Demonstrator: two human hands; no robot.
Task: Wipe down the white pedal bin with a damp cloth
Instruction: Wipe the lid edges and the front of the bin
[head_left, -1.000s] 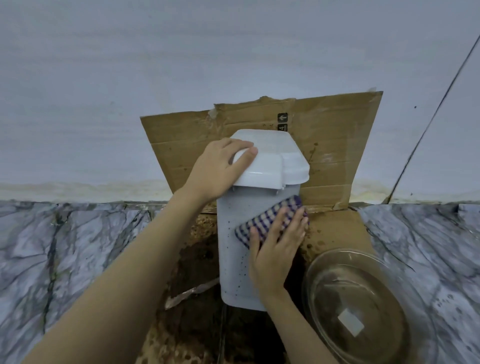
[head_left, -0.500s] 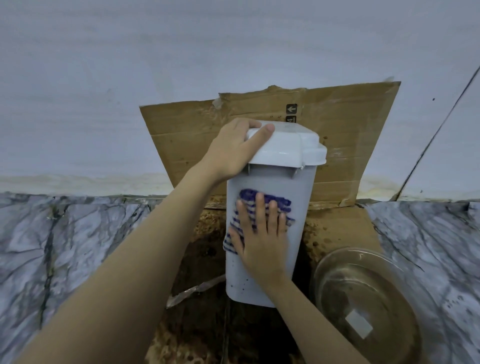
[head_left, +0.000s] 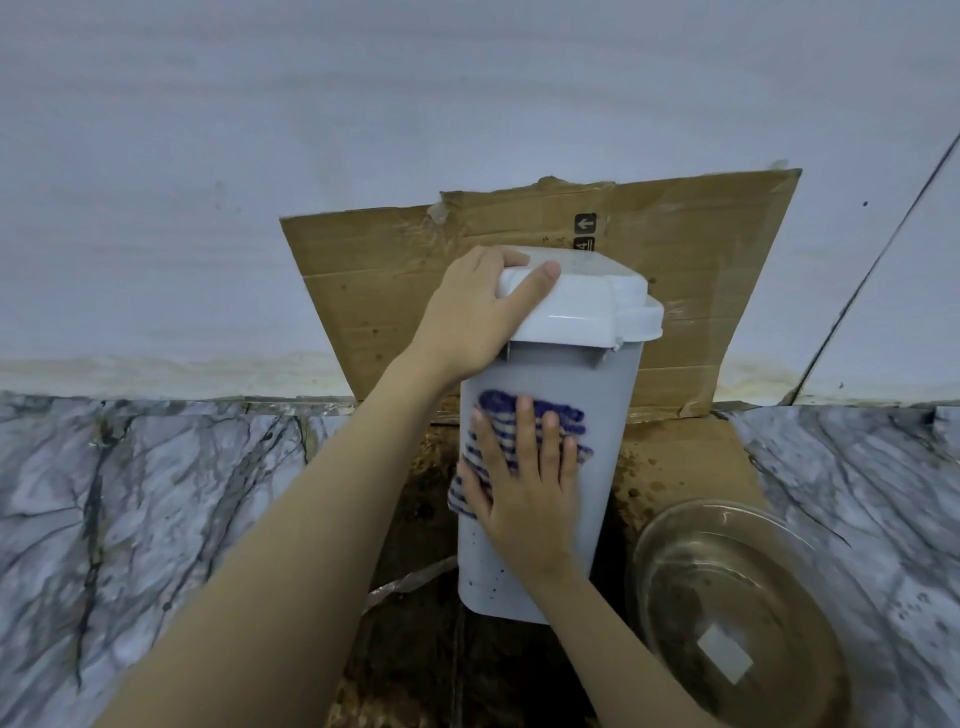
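The white pedal bin stands upright on stained cardboard, lid closed, with dark specks low on its front wall. My left hand grips the lid's left corner, thumb lying across the top. My right hand lies flat with fingers spread, pressing a blue-and-white checked cloth against the bin's front wall. The cloth shows above and to the left of my fingers; the rest is hidden under my palm.
A clear glass bowl sits on the floor just right of the bin. A flattened cardboard sheet leans on the white wall behind the bin. Grey veined marble floor lies on both sides.
My right hand with the cloth moved from the bin's right side onto its front wall and now rests flat there. The bin turned to face me; my left hand kept its grip.
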